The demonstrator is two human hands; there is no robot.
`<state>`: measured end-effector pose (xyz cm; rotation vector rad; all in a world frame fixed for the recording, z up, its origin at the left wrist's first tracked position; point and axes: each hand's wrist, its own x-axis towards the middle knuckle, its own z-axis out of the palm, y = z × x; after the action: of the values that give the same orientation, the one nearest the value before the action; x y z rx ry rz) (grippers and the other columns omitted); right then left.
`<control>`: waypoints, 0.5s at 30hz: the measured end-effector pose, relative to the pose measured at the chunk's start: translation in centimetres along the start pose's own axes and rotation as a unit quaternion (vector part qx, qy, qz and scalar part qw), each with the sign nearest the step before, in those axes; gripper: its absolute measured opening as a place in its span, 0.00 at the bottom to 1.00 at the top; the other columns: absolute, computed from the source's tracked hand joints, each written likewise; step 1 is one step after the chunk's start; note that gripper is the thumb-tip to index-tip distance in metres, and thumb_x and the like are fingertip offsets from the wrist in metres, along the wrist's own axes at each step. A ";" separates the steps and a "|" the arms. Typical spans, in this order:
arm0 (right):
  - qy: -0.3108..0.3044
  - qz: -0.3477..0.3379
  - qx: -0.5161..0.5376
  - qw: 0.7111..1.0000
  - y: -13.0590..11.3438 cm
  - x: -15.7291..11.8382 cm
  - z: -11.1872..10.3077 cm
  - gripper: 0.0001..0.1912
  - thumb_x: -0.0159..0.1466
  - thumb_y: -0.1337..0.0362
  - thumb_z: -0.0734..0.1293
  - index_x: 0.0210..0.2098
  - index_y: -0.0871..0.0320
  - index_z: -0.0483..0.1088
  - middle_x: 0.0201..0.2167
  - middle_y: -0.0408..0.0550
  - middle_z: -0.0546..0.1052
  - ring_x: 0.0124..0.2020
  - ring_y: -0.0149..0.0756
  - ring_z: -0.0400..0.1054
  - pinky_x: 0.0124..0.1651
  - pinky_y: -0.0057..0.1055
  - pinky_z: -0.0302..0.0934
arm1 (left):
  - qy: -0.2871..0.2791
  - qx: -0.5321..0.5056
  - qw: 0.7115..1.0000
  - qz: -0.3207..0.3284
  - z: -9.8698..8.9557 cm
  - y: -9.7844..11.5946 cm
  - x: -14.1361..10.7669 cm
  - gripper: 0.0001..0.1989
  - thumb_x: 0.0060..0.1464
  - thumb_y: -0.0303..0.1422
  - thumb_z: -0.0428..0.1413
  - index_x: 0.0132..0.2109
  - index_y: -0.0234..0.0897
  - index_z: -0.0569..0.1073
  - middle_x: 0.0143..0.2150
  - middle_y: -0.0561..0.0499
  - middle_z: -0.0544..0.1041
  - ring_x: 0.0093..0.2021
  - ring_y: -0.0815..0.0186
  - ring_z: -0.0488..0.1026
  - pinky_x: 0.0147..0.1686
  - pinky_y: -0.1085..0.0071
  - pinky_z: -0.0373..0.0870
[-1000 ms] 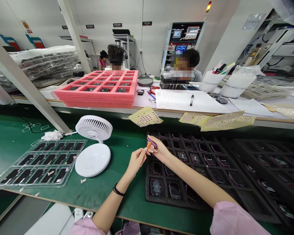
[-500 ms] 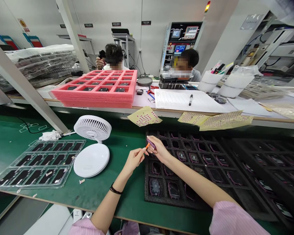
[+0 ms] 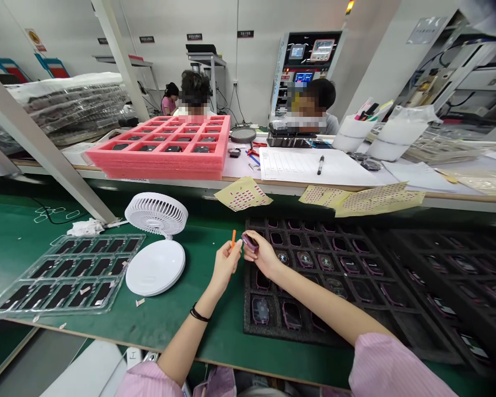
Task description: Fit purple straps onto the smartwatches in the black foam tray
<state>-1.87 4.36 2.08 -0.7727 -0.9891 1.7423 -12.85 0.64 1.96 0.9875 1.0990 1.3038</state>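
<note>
- We are working right of a clear plastic tray (image 3: 66,275) and a white desk fan (image 3: 156,215) on the green tabletop (image 3: 182,336).
- Our left hand (image 3: 224,267) is gripping an orange stick (image 3: 233,239), its fingers (image 3: 230,255) closed.
- Our right hand (image 3: 262,255) is holding a purple watch case (image 3: 250,242) in curled fingers (image 3: 252,255), just above a black foam tray (image 3: 347,325).
</note>
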 end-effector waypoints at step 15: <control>0.141 -0.128 -0.513 0.837 -3.4 8.9 -6.1 0.08 0.63 0.65 0.62 0.41 0.56 0.69 0.37 0.50 0.76 0.43 0.41 0.70 0.50 0.39 0.60 | 0.012 0.307 0.950 0.054 -4.8 -0.7 -0.4 0.24 0.52 0.53 0.48 0.24 0.36 0.64 0.17 0.57 0.59 0.19 0.72 0.56 0.22 0.76 0.53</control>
<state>1.62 15.13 1.57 -1.4215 -1.7271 0.7212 -17.38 -0.07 0.27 1.5080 1.5334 1.0724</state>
